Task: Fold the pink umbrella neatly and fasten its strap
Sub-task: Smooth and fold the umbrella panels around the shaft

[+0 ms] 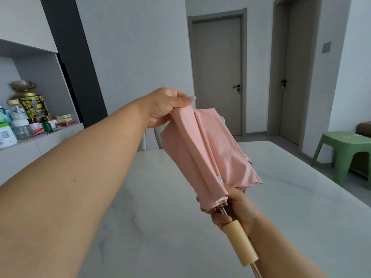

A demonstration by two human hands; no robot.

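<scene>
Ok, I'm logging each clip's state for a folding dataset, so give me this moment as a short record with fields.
object: pink fabric umbrella, collapsed, panels loose, held above the white marble-look table
left hand: pinches the canopy's far end
right hand: grips the pale wooden handle near the rib ends
strap: not clearly visible; a small gold snap shows at the canopy's right edge
fold state: unfinished, not wrapped
background: green plastic stool, right
</scene>
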